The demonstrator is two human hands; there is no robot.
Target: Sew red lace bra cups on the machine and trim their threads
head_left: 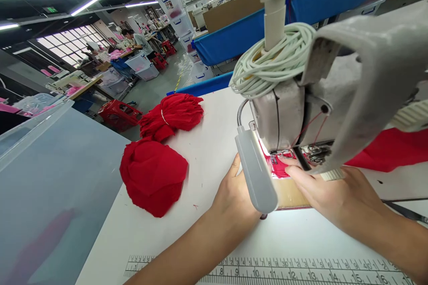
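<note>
A sewing machine (284,116) stands over the white table, with red thread running down its front. Under its needle area lies a small piece of red fabric (279,170), brightly lit. My right hand (329,189) rests at the right of this piece, thumb and fingers stretched toward it and touching its edge. From the left, my left hand (234,191) reaches to the same spot, its thumb raised; the grey lamp (257,171) hides its other fingers. More red fabric (391,149) lies behind the machine at the right.
Two red fabric bundles (154,176) lie left on the table, the farther one tied. A translucent plastic bin (63,187) borders the table's left side. A printed ruler (267,271) runs along the front; black scissors (406,211) lie at right. Co-workers sit farther back.
</note>
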